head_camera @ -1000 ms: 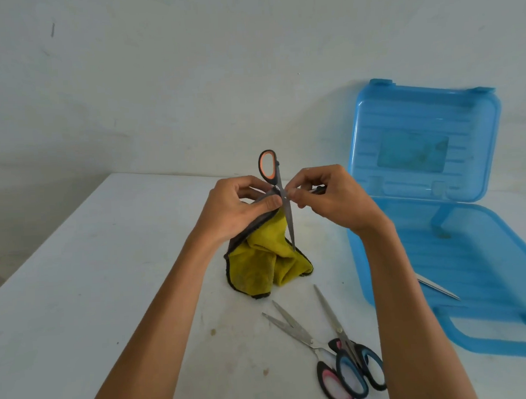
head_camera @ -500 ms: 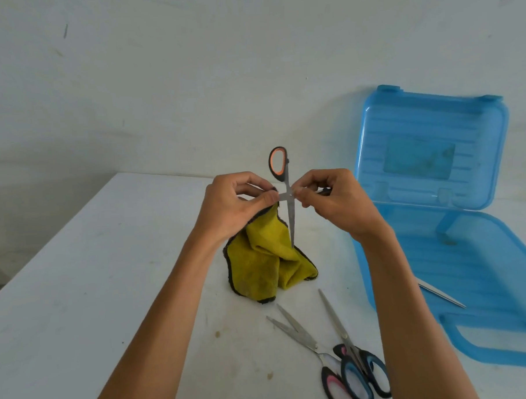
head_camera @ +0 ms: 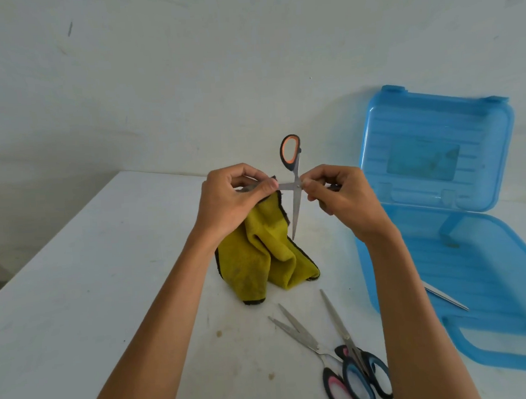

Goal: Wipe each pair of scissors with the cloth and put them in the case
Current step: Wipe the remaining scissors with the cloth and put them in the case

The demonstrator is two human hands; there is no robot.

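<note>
I hold orange-handled scissors (head_camera: 294,180) spread wide open above the table. My right hand (head_camera: 337,196) grips one handle near the pivot. One blade hangs point down; the other points left into the yellow cloth (head_camera: 264,256), which my left hand (head_camera: 231,200) pinches around that blade. The cloth's lower folds rest on the table. Two more pairs lie near the front edge: pink-handled scissors (head_camera: 307,345) with blades apart and blue-handled scissors (head_camera: 353,355) closed, their handles overlapping. The blue case (head_camera: 482,283) stands open at the right, with a blade tip (head_camera: 447,297) showing inside.
The white table (head_camera: 94,297) meets a white wall at the back. The case's lid (head_camera: 434,149) leans upright against that wall. The case's handle (head_camera: 497,343) points toward me. The table's left edge runs diagonally at the far left.
The scissors have risen a little and my left hand with the cloth has slid left along the horizontal blade, baring more of the steel near the pivot.
</note>
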